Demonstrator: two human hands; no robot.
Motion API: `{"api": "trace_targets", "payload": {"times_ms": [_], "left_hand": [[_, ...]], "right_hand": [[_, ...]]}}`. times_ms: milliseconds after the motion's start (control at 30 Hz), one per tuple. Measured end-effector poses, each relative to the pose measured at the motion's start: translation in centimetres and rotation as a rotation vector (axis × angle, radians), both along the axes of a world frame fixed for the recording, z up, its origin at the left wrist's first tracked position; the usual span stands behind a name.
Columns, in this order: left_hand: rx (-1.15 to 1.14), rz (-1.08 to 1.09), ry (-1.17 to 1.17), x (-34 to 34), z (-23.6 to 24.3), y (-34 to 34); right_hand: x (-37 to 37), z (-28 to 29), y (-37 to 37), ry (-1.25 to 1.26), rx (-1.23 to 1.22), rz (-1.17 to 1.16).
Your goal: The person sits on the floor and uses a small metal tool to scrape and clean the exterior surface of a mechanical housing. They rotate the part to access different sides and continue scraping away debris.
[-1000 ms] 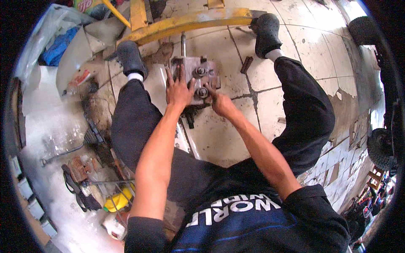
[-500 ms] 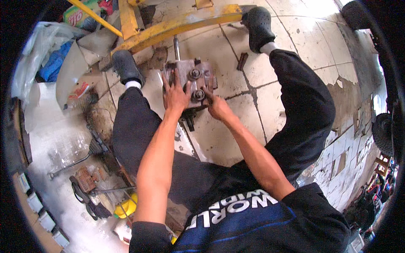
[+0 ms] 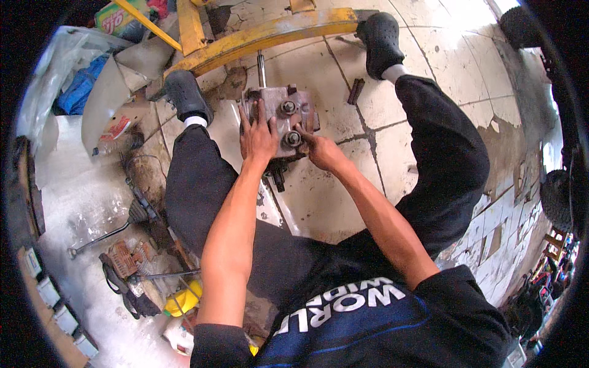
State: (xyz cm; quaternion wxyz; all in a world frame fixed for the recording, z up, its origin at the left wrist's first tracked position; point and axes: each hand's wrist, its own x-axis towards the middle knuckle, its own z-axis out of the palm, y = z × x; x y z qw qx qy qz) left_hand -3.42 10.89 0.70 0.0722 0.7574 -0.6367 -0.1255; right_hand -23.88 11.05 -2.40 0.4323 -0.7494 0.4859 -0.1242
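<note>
A grey metal gearbox housing (image 3: 276,97) rests on the tiled floor between my legs. A steel shaft (image 3: 262,70) sticks out of its far end, and two round bolt-like fittings sit on its top face. My left hand (image 3: 259,140) lies flat on the housing's left part, fingers spread and pointing away from me. At the near right corner, my right hand (image 3: 322,151) is curled against the housing, one finger stretched onto the top face beside the nearer fitting (image 3: 292,138). Its remaining fingers are partly hidden. A dark stub (image 3: 278,178) protrudes from the near end.
A yellow metal frame (image 3: 264,42) crosses the floor beyond the housing, close to both my shoes. A small dark metal piece (image 3: 354,91) lies to the right. On the left are a long-handled tool (image 3: 101,238), black sandals (image 3: 126,291) and a blue bundle (image 3: 81,86) in plastic.
The whole view has shifted slightly. My left hand stays spread on the housing; my right hand still touches the near right corner, its fingers slightly shifted.
</note>
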Motion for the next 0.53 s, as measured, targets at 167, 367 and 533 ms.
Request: {"api": "trace_targets", "payload": {"times_ms": [167, 367, 533], "left_hand": [[-0.060, -0.011, 0.038, -0.1, -0.4, 0.5], [-0.037, -0.015, -0.065, 1.3, -0.7, 1.2], [0.011, 0.036, 0.021, 0.6, -0.3, 0.0]], "right_hand": [[0.2, 1.1, -1.8, 0.152, 0.029, 0.056], [1.2, 3.9, -3.6, 0.293, 0.029, 0.116], [0.0, 2.1, -2.3, 0.348, 0.044, 0.234]]}}
